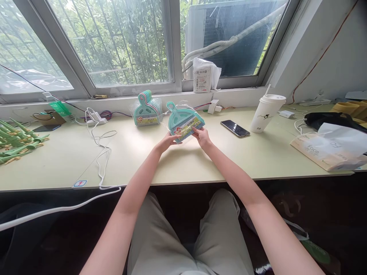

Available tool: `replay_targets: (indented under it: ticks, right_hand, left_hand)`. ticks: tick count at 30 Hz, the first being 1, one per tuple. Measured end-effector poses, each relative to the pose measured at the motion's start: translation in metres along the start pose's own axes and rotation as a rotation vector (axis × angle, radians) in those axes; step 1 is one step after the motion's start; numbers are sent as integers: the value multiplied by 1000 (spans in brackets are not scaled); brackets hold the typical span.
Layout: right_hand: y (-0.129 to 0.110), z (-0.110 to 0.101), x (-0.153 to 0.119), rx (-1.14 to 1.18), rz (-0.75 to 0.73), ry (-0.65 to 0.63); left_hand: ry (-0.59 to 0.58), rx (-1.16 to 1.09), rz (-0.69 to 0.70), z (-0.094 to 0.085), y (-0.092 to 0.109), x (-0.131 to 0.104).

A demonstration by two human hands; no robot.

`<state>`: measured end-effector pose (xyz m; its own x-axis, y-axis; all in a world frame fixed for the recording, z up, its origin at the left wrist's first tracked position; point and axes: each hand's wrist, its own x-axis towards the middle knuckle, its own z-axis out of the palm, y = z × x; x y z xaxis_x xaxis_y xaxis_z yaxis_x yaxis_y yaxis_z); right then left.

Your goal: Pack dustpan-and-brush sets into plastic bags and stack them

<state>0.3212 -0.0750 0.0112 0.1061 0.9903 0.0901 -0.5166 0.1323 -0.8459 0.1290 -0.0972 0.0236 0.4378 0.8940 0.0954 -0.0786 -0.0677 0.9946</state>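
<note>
Both hands hold up a teal mini dustpan and brush set [183, 121] in clear wrapping with a coloured label, tilted above the table. My left hand [168, 142] grips its lower left edge, thumb in front. At its lower right edge, my right hand [202, 136] pinches it between thumb and fingers. Just behind and to the left, a row of similar wrapped dustpan sets [147, 110] stands upright, mostly teal with some pink and white behind the front one.
On the pale table [183, 168] a phone [235, 128], a lidded cup [266, 114] and a tissue pack [327, 149] lie to the right. White cables [106, 152] and bamboo stalks [17, 139] are on the left. A white package [202, 76] stands on the windowsill.
</note>
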Motion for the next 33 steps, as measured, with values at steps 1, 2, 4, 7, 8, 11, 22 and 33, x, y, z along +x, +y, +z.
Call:
replay_targets:
  ticks: [1,2,4,7,8,11,22,33]
  right_hand:
    - [-1,-1,0,10,-11,28]
    - [-2,-2,0,20,-17,53]
    - [-4,-4,2,40,-10,92]
    - [-3,-4,3,42,13,99]
    - [-2,-3,2,34,19,85]
    - [5,1,1,17,36,34]
    - [1,0,1,-37,109,-94]
    - [-1,-6,2,-166,144,-126]
  left_hand:
    - [-70,19,-53,2,-1,-1]
    - [-134,36,-102,3,-2,-2]
    - [-202,42,-158,2,-4,-1]
    - [-72,-23,-53,-4,-5,5]
    - [-1,-41,2,-6,-5,6]
    - [122,-51,111,-8,-5,8]
    - [237,-110,177,2,-10,8]
    - [229,-153,139,3,-4,6]
